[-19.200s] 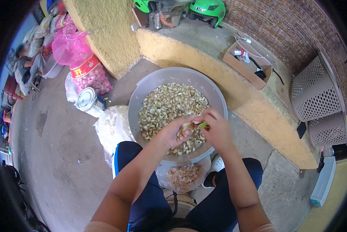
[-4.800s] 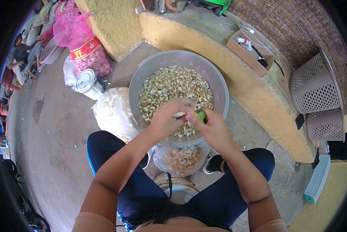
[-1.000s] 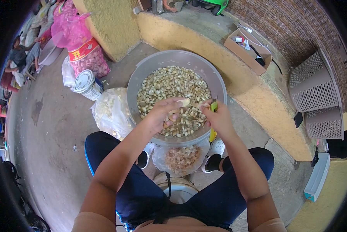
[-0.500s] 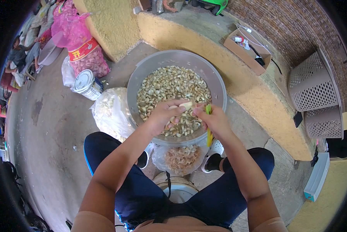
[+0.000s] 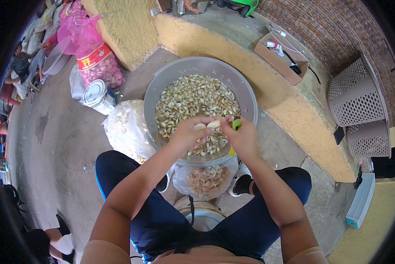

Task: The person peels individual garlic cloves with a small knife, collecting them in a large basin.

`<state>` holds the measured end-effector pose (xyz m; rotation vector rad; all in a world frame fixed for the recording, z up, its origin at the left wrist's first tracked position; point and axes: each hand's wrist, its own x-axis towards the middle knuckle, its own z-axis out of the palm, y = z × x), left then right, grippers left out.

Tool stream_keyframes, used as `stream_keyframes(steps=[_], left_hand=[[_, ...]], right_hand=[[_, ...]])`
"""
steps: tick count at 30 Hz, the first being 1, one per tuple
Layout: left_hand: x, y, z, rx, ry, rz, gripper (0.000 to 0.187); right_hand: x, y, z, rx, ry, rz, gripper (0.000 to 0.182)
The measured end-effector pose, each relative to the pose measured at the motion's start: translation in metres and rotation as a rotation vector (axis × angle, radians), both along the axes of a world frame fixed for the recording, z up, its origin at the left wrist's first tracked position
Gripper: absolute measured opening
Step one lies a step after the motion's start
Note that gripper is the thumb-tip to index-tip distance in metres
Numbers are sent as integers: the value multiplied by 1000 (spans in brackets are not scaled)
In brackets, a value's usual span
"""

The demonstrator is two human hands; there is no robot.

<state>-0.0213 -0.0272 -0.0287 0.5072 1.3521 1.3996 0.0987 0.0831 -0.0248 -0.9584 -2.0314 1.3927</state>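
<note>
Garlic cloves lie in a wide grey tub between my knees. Over the tub's near half, my left hand is closed around pale garlic cloves. My right hand is wrapped round a yellow-green knife, its fingertips touching the end of the clove. Below the tub sits a clear plastic bag of papery garlic skins.
Left of the tub are a white plastic bag, a metal can and a pink sack. A low yellow ledge bears a cardboard box. A person sits far left; another person's legs show lower left.
My right hand has turned, and the knife is tilted differently. The clove has shifted slightly between my hands. Another person's legs have come into view at the lower left.
</note>
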Motion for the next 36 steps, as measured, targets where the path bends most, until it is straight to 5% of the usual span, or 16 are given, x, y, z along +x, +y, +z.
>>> stream_keyframes(steps=[12,16,24,36], left_hand=[[-7,-2,-10,84,-450,139,40],[-11,-3,-15,102,-549,137,41],[-12,-4,-16,88,-485,58,41],[-17,-8,-15,145,-661,55,36]], right_hand=[[-1,-10,-6,141,-204,181,27],[-1,-9,-13,-21,-95,158,26],[-5,-6,-6,-148,-62,174,30],[-7,-13,8,148,-138,364,26]])
